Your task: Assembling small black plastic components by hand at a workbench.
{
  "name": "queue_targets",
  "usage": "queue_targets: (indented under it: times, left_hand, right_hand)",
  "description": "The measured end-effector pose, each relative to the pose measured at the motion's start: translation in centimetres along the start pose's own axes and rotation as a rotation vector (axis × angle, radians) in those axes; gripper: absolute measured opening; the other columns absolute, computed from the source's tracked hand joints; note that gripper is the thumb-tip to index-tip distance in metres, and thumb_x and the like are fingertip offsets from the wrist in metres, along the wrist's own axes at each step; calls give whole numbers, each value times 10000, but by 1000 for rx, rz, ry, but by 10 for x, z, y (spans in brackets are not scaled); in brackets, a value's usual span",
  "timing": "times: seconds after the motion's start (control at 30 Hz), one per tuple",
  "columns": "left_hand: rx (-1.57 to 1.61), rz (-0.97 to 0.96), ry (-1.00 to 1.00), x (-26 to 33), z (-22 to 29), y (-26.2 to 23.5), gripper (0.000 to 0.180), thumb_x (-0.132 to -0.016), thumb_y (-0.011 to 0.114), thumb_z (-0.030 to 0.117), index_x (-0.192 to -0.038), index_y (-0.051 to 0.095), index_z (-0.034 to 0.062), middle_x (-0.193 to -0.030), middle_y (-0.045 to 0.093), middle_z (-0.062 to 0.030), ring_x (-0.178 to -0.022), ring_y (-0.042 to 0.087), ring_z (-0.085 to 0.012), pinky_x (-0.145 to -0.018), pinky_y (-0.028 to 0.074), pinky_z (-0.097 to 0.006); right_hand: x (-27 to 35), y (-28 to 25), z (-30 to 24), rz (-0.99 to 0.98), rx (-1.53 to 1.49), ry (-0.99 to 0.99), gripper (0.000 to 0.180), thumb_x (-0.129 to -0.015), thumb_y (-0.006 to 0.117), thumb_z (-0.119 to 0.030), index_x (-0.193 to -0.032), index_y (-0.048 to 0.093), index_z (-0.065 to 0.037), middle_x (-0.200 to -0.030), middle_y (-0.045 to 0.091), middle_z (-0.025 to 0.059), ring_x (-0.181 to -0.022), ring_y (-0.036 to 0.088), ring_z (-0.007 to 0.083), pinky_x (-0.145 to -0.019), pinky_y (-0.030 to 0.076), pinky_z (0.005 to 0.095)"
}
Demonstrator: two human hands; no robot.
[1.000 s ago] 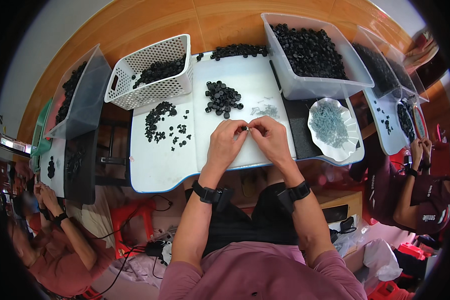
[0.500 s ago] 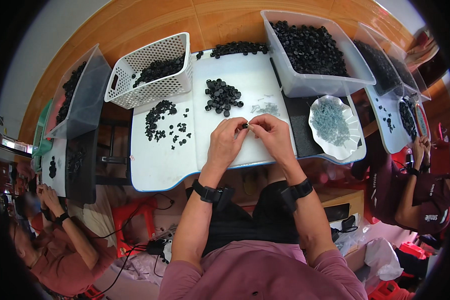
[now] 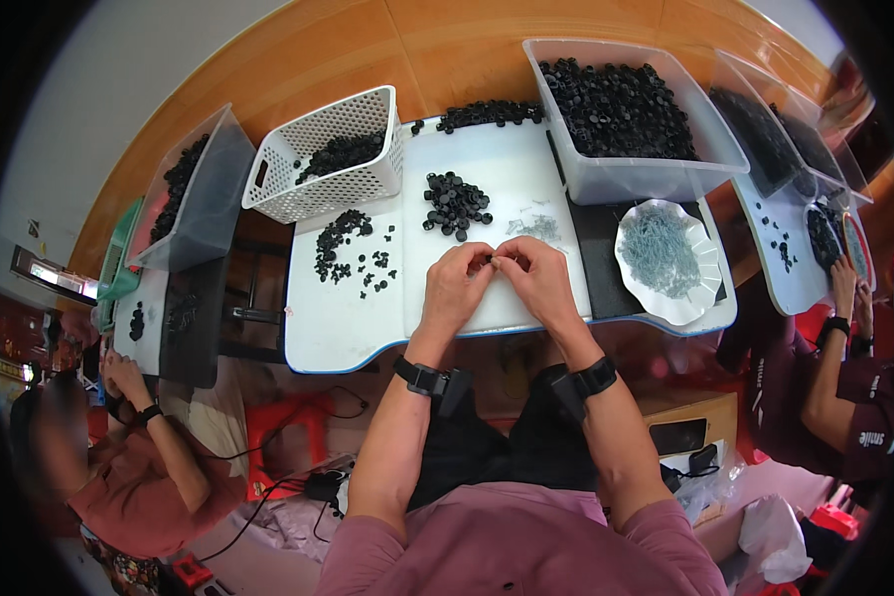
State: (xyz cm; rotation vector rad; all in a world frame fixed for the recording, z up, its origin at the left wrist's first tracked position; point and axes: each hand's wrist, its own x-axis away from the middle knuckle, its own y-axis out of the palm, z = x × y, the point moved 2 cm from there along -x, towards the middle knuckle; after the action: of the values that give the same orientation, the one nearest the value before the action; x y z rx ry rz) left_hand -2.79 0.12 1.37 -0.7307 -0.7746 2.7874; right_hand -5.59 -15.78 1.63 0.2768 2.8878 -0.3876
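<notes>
My left hand (image 3: 455, 286) and my right hand (image 3: 536, 282) meet fingertip to fingertip above the white table (image 3: 482, 311). A small black round part (image 3: 490, 259) shows between them, pinched by my left thumb and finger. The right fingertips are closed against it; whatever they hold is too small to make out. Just beyond my hands lies a pile of black round parts (image 3: 456, 205). Next to it, on the right, is a little heap of pale thin pieces (image 3: 537, 227). Smaller black pieces (image 3: 340, 244) are scattered to the left.
A white perforated basket (image 3: 318, 203) and a clear bin (image 3: 641, 179), both with black parts, stand at the back. On a black mat (image 3: 603, 281), a scalloped white dish (image 3: 705, 288) holds thin pale pieces. People work on both sides, at left a person's hand (image 3: 124, 377).
The whole view has shifted, with the table and bins now slightly farther right. My two hands stay together at the black part, the fingertips drawn closer around it.
</notes>
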Motion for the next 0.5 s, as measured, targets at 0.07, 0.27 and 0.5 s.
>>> queue_targets:
  times: [0.07,0.27,0.5]
  left_hand:
    - [26,-11,-29,-1,1,1,210,-863,779,72,-1059,721,25,-909,730,-126,-784,726,-246,-717,580,-348]
    - [11,-20,-95,1,0,-2,214,-872,786,85,-1067,724,22,-887,751,-112,-781,732,-205,-723,578,-319]
    - [118,20,-154,0,3,-2,198,-890,782,84,-1067,720,21,-897,781,-98,-809,754,-166,-733,576,-288]
  right_hand:
    - [0,-1,2,-1,-30,-6,149,-885,736,-95,-973,737,25,-883,733,144,-743,684,231,-706,540,340]
    - [0,-1,0,-16,-11,-15,153,-888,728,-90,-990,737,24,-884,732,153,-736,676,246,-703,538,355]
    - [-4,-5,5,18,-113,37,125,-905,718,-72,-996,750,8,-871,731,112,-686,634,156,-651,511,302]
